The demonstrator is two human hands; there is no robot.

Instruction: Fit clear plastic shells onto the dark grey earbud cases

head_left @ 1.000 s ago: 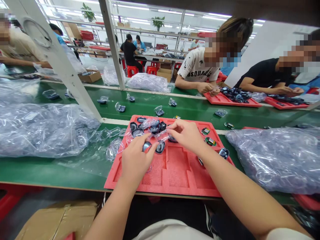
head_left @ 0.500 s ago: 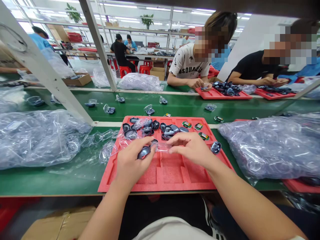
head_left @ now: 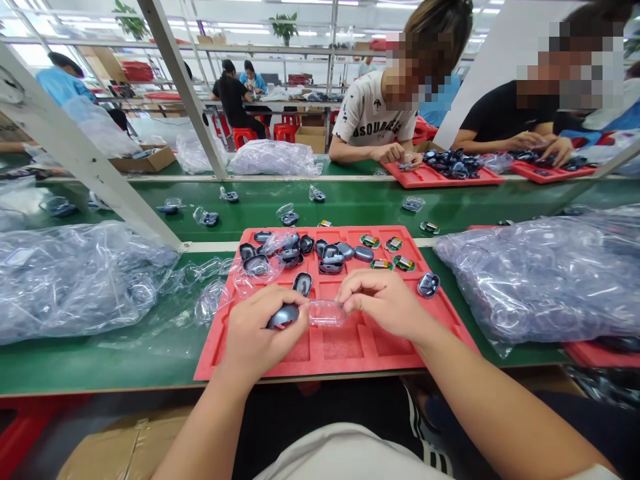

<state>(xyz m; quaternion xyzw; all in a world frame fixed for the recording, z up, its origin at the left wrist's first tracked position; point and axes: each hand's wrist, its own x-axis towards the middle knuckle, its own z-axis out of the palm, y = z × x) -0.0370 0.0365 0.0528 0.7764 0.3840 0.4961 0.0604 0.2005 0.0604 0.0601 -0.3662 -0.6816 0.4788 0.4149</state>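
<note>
Catalogued from left to right: a bulging clear polythene bag (head_left: 75, 283) was laid on a green workbench (head_left: 100, 360). A red foam tray with moulded recesses (head_left: 340, 353) was placed beyond it, beneath both hands. A glossy dark grey oval plastic case (head_left: 283, 316) was gripped in the closed left hand (head_left: 260, 330), just above the tray. A clear moulded plastic sleeve (head_left: 326, 313) was pinched by the right hand (head_left: 384, 302), its end touching the case. A second clear polythene bag (head_left: 530, 280) was laid at far right.
</note>
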